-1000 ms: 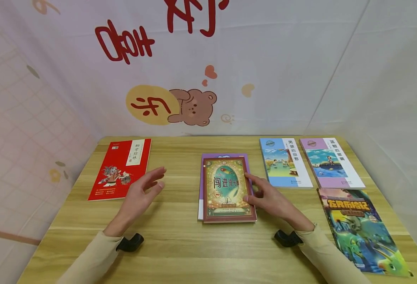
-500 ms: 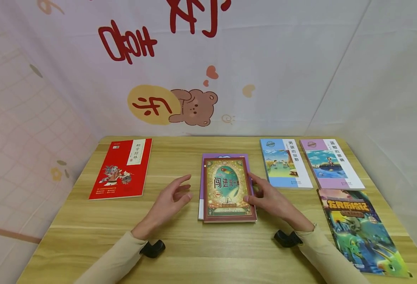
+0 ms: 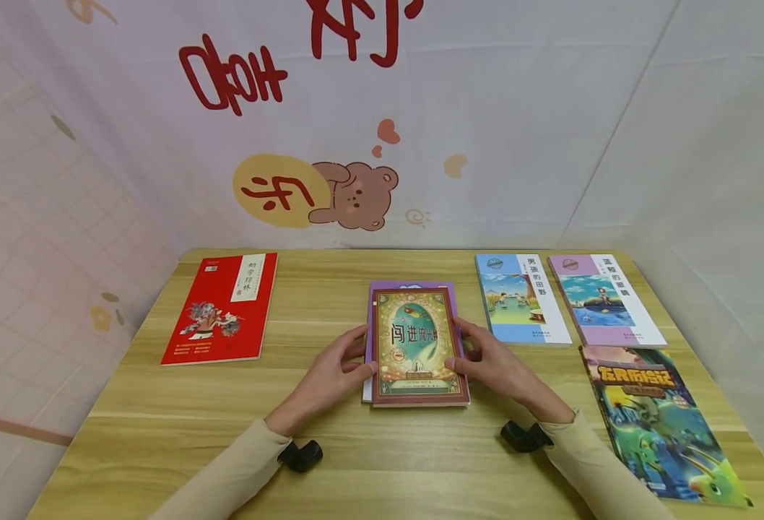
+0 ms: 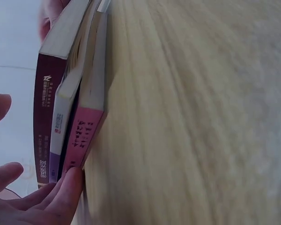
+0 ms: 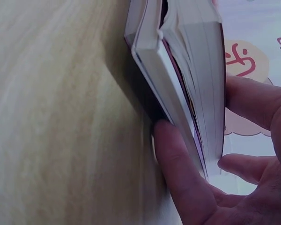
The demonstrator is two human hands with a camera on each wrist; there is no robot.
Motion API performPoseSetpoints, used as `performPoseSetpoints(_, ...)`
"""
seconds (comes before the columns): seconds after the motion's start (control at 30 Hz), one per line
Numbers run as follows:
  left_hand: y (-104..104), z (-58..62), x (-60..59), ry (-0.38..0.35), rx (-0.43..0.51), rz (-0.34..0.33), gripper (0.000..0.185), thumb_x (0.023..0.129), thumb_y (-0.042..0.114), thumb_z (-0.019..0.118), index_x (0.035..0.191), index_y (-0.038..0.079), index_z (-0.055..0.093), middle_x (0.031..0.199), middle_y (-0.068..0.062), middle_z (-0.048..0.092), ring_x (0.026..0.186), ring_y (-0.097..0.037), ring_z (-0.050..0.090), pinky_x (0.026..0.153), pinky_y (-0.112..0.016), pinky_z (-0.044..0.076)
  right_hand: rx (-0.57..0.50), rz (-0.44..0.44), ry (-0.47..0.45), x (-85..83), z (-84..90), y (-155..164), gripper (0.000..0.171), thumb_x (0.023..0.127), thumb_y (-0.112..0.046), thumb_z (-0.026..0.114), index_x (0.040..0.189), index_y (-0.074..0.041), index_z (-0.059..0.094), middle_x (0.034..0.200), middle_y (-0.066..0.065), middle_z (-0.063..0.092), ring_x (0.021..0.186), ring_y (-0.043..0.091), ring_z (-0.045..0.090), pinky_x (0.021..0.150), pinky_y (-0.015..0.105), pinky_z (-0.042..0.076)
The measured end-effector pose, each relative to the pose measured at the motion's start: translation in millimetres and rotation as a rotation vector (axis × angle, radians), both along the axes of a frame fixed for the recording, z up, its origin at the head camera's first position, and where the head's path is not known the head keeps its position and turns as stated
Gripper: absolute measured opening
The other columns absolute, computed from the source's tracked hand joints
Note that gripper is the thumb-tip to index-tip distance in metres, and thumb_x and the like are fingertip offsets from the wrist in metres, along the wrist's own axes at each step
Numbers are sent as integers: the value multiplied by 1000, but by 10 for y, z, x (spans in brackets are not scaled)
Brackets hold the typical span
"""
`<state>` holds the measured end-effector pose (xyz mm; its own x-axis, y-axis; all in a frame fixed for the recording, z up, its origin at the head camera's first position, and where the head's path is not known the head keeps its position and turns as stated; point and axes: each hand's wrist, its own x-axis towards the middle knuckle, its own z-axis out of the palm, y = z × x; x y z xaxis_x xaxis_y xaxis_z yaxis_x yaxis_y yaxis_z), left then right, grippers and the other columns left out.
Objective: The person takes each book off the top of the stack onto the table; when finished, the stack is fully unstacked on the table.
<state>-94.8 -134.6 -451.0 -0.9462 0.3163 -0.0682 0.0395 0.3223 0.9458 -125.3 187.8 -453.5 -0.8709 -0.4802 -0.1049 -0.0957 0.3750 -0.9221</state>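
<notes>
A stack of three books lies in the middle of the table, with a gold-and-green covered book on top. Below it, a purple-edged book sticks out at the far side. The left wrist view shows a pink-spined book at the bottom. My left hand is at the stack's left side, fingertips touching the lower spines, its thumb apart from the top cover. On the right side, my right hand grips the stack, thumb at the top cover and a finger at the bottom edge.
A red book lies at the table's left. At the back right are a blue-and-white book and a purple-and-white book. Nearer on the right lies a dinosaur book. A printed cloth wall rises behind the table.
My left hand has moved right, from near the red book to the left side of the stack. The right hand and the books have stayed in place.
</notes>
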Motion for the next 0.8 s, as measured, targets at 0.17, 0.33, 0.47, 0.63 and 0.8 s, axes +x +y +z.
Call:
performPoseSetpoints(0.17, 18, -13, 3, -11, -16, 4, 71, 97, 20, 74, 159, 10, 39, 151, -16, 51, 134, -33, 56, 106, -43, 51, 12, -10, 5, 6, -3, -6, 84, 101, -19, 71, 162, 6, 19, 149, 33, 41, 108, 32, 69, 82, 30, 58)
performPoseSetpoints(0.33, 33, -22, -1, -14, -20, 6, 71, 97, 21, 73, 159, 9, 39, 150, -17, 52, 133, -33, 56, 105, -43, 51, 24, -5, 21, 4, -3, 8, 82, 101, -20, 70, 161, 7, 20, 151, 33, 39, 109, 33, 69, 82, 29, 58)
performPoseSetpoints(0.47, 39, -26, -5, -20, -29, 10, 71, 97, 20, 73, 158, 9, 40, 149, -15, 53, 132, -32, 57, 105, -41, 51, 36, -3, 31, 13, 7, 16, 81, 102, -22, 68, 162, 6, 21, 154, 33, 36, 112, 33, 68, 84, 29, 58)
performPoseSetpoints(0.63, 34, -36, -28, -25, -33, 4, 73, 96, 18, 75, 159, 9, 39, 149, -15, 52, 131, -31, 57, 104, -39, 52, 57, 2, 57, 29, 2, 40, 76, 105, -22, 64, 162, 6, 21, 154, 35, 34, 120, 41, 63, 88, 29, 57)
performPoseSetpoints(0.8, 19, -71, -59, -41, -40, -13, 77, 94, 18, 78, 160, 11, 38, 146, -16, 53, 127, -31, 60, 103, -39, 53, 80, -12, 62, 36, 2, 61, 73, 106, -24, 62, 162, 3, 25, 152, 36, 34, 124, 44, 60, 90, 31, 56)
